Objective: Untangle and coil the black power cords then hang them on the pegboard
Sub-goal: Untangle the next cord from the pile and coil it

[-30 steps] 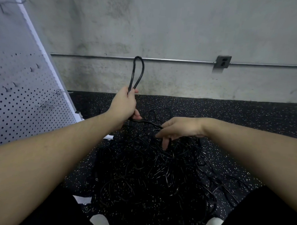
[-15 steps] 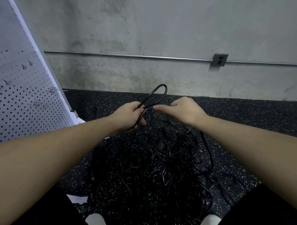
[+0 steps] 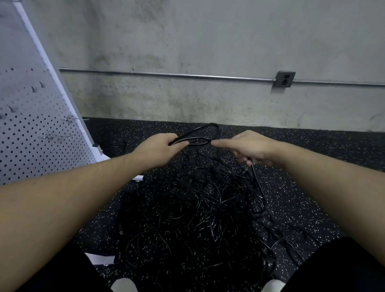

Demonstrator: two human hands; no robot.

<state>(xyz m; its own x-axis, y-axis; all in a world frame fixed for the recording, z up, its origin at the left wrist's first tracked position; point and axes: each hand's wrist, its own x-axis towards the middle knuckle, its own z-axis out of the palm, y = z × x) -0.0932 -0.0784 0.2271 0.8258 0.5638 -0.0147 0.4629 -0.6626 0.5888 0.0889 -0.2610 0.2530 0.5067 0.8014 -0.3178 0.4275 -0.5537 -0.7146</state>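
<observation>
Power cords [image 3: 195, 214], thin glossy black rubber, lie knotted on speckled flooring right of the perforated white pegboard [image 3: 22, 127]. Above that heap I see my left hand [image 3: 158, 148] gripping a narrow loop [image 3: 201, 135]; my right hand [image 3: 251, 147] clasps the trailing strand.

Utility or workshop space. Bare concrete wall [image 3: 213, 47] at 12 o'clock with surface conduit [image 3: 168, 74] and outlet box [image 3: 284, 79]. Pegboard [image 3: 22, 127] at 9 o'clock; speckled rubber floor [image 3: 319, 151].

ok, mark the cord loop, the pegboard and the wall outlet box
cord loop [image 3: 206, 127]: head view, top of the bend between the hands.
pegboard [image 3: 22, 142]: head view, perforated face.
wall outlet box [image 3: 284, 79]: head view, front plate.
</observation>
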